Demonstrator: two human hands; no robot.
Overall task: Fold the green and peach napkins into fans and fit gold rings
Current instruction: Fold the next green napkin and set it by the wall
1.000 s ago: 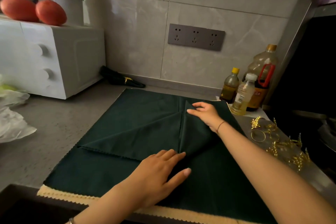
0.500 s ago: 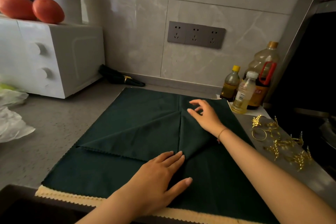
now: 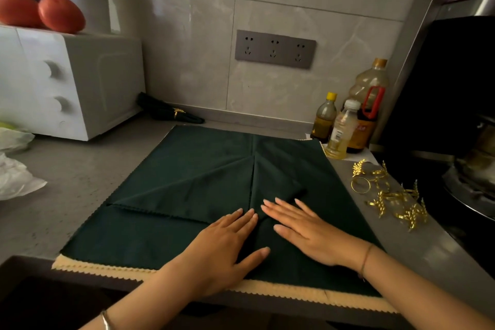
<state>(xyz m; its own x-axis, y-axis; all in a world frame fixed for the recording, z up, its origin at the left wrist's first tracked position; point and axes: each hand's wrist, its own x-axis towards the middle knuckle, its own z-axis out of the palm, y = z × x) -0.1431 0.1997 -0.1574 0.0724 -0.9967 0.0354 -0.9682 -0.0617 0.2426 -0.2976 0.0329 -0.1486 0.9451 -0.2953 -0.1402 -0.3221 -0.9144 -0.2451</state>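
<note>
The green napkin is spread flat on the counter, reaching from near the back wall to the front edge. It lies on top of a peach napkin, of which only a scalloped strip is seen along the front edge. Two flaps of the green cloth are folded inward and meet at a centre seam that runs from back to front.

The left hand is laid flat on the left flap near the front end of that seam, with fingers straight and thumb spread. The right hand is laid flat just beside it on the right flap, fingers also straight. Nothing is gripped by either hand; the cloth is only pressed down.

The step in hand is judged to be the flattening of the early folds, so the task is at an early stage: no pleats are seen, and the peach napkin is untouched. The next move probably calls for pleats to be gathered evenly, with each crease held down so that the smooth cloth does not spring open.

The gold rings are heaped at the right edge of the counter, well apart from both hands. A rolled green napkin with a gold band around it lies at the back edge.
</note>
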